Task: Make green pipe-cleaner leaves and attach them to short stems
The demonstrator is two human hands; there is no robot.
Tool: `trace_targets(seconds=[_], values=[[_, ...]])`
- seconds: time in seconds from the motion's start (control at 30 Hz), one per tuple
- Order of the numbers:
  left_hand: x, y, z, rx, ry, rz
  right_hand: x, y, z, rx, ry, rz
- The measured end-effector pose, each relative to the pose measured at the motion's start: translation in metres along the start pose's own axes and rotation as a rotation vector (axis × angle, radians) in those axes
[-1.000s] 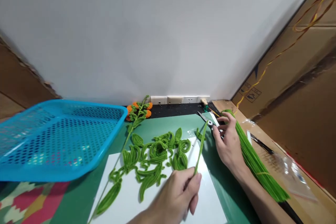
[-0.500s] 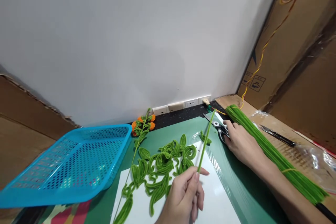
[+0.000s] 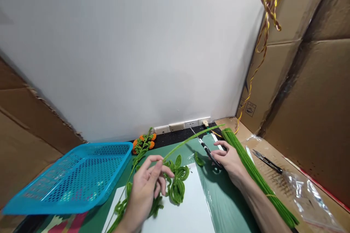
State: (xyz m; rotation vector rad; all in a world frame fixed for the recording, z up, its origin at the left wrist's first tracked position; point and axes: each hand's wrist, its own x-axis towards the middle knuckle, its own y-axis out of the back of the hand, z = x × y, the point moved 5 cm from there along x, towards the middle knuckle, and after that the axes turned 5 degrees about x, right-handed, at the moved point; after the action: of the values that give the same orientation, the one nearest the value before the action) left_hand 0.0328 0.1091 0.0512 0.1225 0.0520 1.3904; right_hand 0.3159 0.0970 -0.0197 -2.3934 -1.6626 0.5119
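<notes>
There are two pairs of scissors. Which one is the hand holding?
The right hand holds the scissors on the green mat, blades pointing at the wall. The other black scissors lie untouched on the cardboard, beyond the green stem bundle.

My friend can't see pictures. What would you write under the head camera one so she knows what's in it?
The left hand pinches a long green fuzzy stem, while the right hand grips black scissors over a green mat. Looped green leaves lie on white paper, with a blue basket to the left and a bundle of green stems to the right.
</notes>
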Motion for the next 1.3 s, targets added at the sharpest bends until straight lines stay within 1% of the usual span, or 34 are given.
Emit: trace_targets(seconds=[0.03,0.07,0.1,0.17,0.23,0.33,0.43,0.5,0.6,0.67,0.77,0.83,0.87,0.9,0.93,1.0,1.07,1.13,1.17,1.3], values=[[0.005,0.009,0.009,0.002,-0.034,0.058,-0.003,-0.007,0.001,0.102,-0.027,-0.035],[0.009,0.018,0.018,0.001,-0.059,0.103,-0.006,-0.014,0.003,0.177,-0.062,-0.078],[0.011,0.026,0.025,0.005,-0.076,0.145,-0.010,-0.022,0.003,0.226,-0.067,-0.121],[0.010,0.041,0.037,0.014,-0.109,0.242,-0.018,-0.036,0.002,0.262,-0.050,-0.218],[0.006,0.050,0.042,0.007,-0.116,0.303,-0.028,-0.048,0.003,0.242,-0.026,-0.285],[-0.004,0.054,0.040,-0.030,-0.119,0.365,-0.045,-0.061,0.006,0.148,0.034,-0.393],[-0.012,0.050,0.034,-0.110,-0.122,0.402,-0.064,-0.070,0.005,0.104,0.136,-0.492],[-0.017,0.048,0.033,-0.149,-0.135,0.436,-0.076,-0.076,0.008,0.045,0.136,-0.579],[-0.020,0.046,0.038,-0.190,-0.155,0.479,-0.091,-0.090,0.019,-0.005,0.097,-0.699],[-0.022,0.046,0.045,-0.221,-0.176,0.493,-0.097,-0.099,0.027,-0.026,0.118,-0.700],[-0.027,0.049,0.047,-0.225,-0.170,0.504,-0.098,-0.111,0.037,-0.011,0.224,-0.607],[-0.029,0.052,0.040,-0.194,-0.153,0.502,-0.094,-0.116,0.045,0.007,0.232,-0.595],[-0.030,0.051,0.035,-0.176,-0.139,0.468,-0.091,-0.118,0.050,0.003,0.227,-0.620],[-0.029,0.050,0.028,-0.156,-0.123,0.421,-0.088,-0.118,0.054,0.002,0.222,-0.608],[-0.029,0.049,0.022,-0.149,-0.116,0.385,-0.084,-0.116,0.059,-0.006,0.208,-0.583],[-0.030,0.049,0.012,-0.166,-0.105,0.357,-0.078,-0.111,0.068,-0.042,0.164,-0.503],[-0.030,0.050,0.004,-0.176,-0.075,0.334,-0.075,-0.107,0.075,-0.095,0.155,-0.435],[-0.029,0.050,-0.002,-0.204,-0.045,0.282,-0.075,-0.105,0.076,-0.136,0.174,-0.407],[-0.028,0.050,-0.005,-0.226,-0.043,0.279,-0.075,-0.104,0.074,-0.153,0.199,-0.400],[-0.029,0.047,-0.024,-0.284,-0.039,0.322,-0.076,-0.100,0.058,-0.208,0.332,-0.346]])
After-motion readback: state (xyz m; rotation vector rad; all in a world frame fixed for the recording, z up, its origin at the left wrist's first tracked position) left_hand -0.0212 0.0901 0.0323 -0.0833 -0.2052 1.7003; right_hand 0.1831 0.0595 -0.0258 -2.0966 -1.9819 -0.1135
